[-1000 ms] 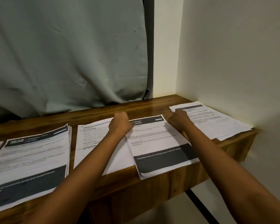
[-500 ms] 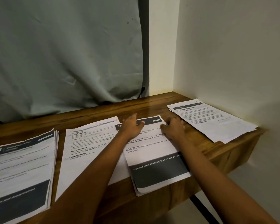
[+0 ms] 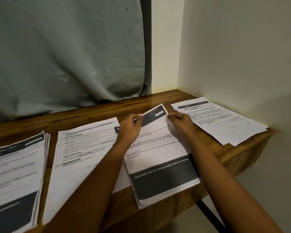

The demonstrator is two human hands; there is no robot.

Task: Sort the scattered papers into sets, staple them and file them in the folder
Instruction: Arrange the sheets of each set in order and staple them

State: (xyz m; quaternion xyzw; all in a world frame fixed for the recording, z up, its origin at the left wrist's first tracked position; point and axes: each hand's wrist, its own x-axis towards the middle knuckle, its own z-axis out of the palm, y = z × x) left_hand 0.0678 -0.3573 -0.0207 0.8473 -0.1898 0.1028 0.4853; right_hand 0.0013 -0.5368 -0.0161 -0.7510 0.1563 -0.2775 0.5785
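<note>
Two hands are seen at the centre of the frame, both pinched on the far edge of the top sheet of the onion stack [image 3: 160, 158]: the left hand [image 3: 130, 127] is closed on the dark header band with thumb and fingers, and the right hand [image 3: 181, 122] is closed on the sheet's right corner, so that the far edge is lifted off the sheets beneath it. The stack lies at the front edge of the wooden desk [image 3: 158, 100], its near end overhanging. Partly covered by it, just to the left, a text-only set [image 3: 84, 148] is laid; at the lower left a thicker stack with dark bands [image 3: 15, 170] is found, and at the right of the frame, near the wall, the "Mirror Cleaning" stack [image 3: 217, 120] is spread slightly askew. A grey curtain [image 3: 65, 52] is hung behind the desk. Sorting is judged to be largely done, since four separate piles are laid out; stapling and filing are judged to be left, as no stapler or folder can be seen. On the held sheet "TASK DESCRIPTION", "Peel off the outer skin of the onion" and "Unpeeled onion on cutting board, trash bin nearby" can be read; on the neighbouring set, "TASK DESCRIPTION" and "REQUIRED ITEMS".
</note>
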